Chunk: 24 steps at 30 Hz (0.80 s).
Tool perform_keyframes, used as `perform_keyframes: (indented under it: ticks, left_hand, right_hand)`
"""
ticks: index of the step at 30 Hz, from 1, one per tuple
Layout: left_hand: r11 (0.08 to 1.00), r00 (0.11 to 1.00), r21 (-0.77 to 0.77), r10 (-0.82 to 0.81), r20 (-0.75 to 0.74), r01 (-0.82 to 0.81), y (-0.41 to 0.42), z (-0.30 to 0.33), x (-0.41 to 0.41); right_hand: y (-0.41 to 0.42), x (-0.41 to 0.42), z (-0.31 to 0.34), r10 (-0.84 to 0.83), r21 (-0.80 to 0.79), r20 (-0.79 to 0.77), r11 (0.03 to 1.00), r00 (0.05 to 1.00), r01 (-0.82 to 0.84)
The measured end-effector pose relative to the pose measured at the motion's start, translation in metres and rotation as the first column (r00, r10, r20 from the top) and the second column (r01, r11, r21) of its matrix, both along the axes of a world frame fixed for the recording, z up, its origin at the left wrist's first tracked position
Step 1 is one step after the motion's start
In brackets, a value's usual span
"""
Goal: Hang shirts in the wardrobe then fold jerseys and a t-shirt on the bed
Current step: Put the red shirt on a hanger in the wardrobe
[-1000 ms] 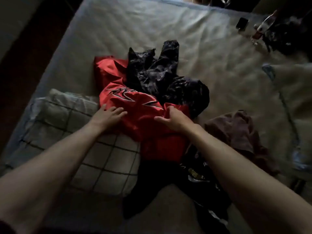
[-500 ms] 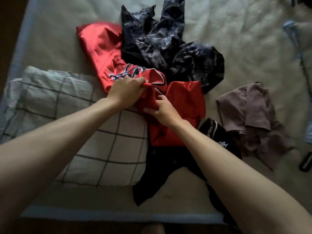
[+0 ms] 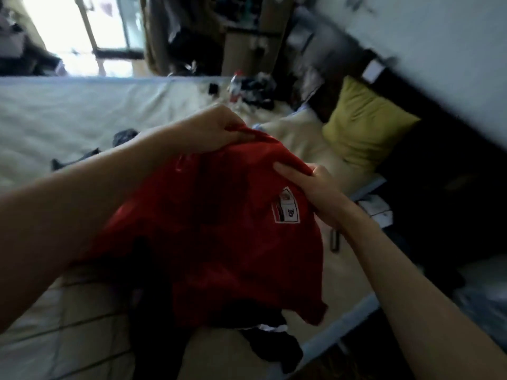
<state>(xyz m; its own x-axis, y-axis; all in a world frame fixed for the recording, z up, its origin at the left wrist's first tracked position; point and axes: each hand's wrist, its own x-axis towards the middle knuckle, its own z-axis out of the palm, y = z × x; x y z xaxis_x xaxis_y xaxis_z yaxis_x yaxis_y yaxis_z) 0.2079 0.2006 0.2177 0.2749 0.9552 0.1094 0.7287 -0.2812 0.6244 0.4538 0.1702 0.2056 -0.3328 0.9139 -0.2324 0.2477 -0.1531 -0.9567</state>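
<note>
A red jersey (image 3: 219, 242) with a small white label hangs lifted above the bed (image 3: 82, 116), held up in front of me. My left hand (image 3: 208, 130) grips its upper edge at the top. My right hand (image 3: 310, 187) pinches the fabric at the right, just above the label. Beneath the jersey a black garment (image 3: 274, 349) lies on the bed near the front edge. Another dark garment (image 3: 123, 135) peeks out behind my left forearm. The frame is blurred by head motion.
A checked pillow (image 3: 68, 333) lies at lower left. A cream pillow (image 3: 307, 144) and a yellow-green pillow (image 3: 365, 124) sit at the right by the dark headboard. Small clutter (image 3: 247, 89) lies at the bed's far edge. A bright window (image 3: 82, 31) is beyond.
Both hands have lifted the red jersey off the pile and raised it above the bed. My view has swung up and to the right.
</note>
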Motion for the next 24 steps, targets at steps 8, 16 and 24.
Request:
perform_keyframes:
  ticks: [8, 16, 24]
  left_hand:
    - [0.937, 0.941, 0.142, -0.331, 0.077, 0.318, -0.009, 0.136, 0.241]
    - [0.871, 0.827, 0.266, -0.482, 0.291, 0.414, -0.055, 0.189, 0.439]
    - [0.694, 0.755, 0.540, -0.637, 0.155, 0.475, -0.060, 0.193, 0.546]
  right_hand:
    - [-0.078, 0.231, 0.152, -0.277, 0.287, 0.138, 0.930, 0.951, 0.230]
    - [-0.132, 0.386, 0.240, -0.611, 0.488, -0.057, 0.673, 0.789, 0.556]
    - [-0.137, 0.453, 0.258, -0.614, 0.563, -0.032, 0.641, 0.789, 0.521]
